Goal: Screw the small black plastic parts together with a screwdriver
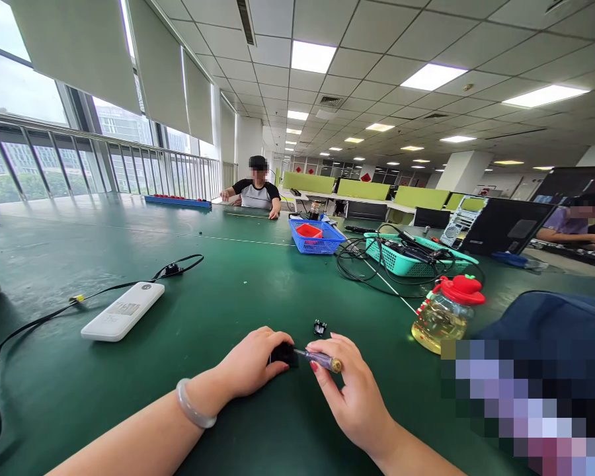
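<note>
We see the left hand (250, 363) curled over the green table (228, 297), its thumb and fingers pinching a small black block (288, 357) that sits low at the table's near middle, partly hidden by the fingers. The right hand (347, 393) pinches the handle of a screwdriver (322, 360) between thumb and fingers, and we find its shaft pointing left, with the tip at the block's right side (we cannot tell exactly where it meets the block). A pale bracelet (196, 406) circles the left wrist. Just beyond the right hand, we notice a small black part (320, 328) lying alone on the table.

Off to the left, we see a white power bank (126, 311) near a long black strap (112, 289). Farther back, we make out a blue basket (313, 247) with a red box (308, 231) inside, then a green basket (399, 263) full of black cables (416, 248), some spilling over its side. To the right, we have a jar (439, 327) of yellowish liquid with a red lid (460, 288). Across the table, we see another person (260, 195) seated, one arm resting on the tabletop.
</note>
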The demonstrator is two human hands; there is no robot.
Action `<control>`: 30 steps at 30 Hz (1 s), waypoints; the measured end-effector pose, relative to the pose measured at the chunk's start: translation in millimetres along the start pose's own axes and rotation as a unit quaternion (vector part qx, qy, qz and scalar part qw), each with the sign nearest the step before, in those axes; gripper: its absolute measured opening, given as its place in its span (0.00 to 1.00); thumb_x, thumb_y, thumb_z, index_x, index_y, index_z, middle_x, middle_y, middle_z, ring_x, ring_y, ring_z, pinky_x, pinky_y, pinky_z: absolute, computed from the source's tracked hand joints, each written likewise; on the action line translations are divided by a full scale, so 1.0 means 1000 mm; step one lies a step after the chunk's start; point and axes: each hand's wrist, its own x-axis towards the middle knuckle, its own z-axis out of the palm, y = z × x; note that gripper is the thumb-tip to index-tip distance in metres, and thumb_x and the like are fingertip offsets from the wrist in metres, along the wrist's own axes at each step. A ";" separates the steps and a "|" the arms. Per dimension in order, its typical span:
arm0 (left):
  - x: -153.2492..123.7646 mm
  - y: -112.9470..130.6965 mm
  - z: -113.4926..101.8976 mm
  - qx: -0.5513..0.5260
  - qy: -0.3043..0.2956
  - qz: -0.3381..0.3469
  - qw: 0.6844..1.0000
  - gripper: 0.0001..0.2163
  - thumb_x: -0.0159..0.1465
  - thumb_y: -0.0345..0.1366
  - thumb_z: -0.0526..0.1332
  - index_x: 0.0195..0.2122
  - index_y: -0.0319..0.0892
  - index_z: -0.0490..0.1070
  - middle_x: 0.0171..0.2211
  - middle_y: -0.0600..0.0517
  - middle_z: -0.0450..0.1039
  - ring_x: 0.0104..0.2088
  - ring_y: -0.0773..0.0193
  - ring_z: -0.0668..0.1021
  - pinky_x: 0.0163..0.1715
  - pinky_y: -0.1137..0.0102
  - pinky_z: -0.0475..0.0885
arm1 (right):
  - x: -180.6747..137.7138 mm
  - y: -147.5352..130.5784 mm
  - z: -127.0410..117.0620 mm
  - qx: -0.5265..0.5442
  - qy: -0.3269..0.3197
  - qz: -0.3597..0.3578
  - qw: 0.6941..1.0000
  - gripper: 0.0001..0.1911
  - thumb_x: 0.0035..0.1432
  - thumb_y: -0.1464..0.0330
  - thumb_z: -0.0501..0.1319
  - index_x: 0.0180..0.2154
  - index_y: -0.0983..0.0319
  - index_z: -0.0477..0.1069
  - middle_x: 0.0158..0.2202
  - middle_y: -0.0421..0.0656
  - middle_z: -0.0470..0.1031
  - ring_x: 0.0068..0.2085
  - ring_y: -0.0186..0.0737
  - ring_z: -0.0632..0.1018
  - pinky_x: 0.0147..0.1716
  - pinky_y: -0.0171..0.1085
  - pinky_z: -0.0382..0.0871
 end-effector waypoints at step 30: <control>0.004 -0.009 0.006 0.056 0.124 -0.064 0.989 0.21 0.67 0.29 0.49 0.57 0.50 0.68 0.50 0.47 0.71 0.49 0.56 0.72 0.53 0.58 0.69 | -0.001 0.048 0.010 0.135 0.143 0.288 0.937 0.15 0.60 0.57 0.60 0.43 0.58 0.75 0.47 0.48 0.78 0.49 0.49 0.77 0.48 0.45 0.70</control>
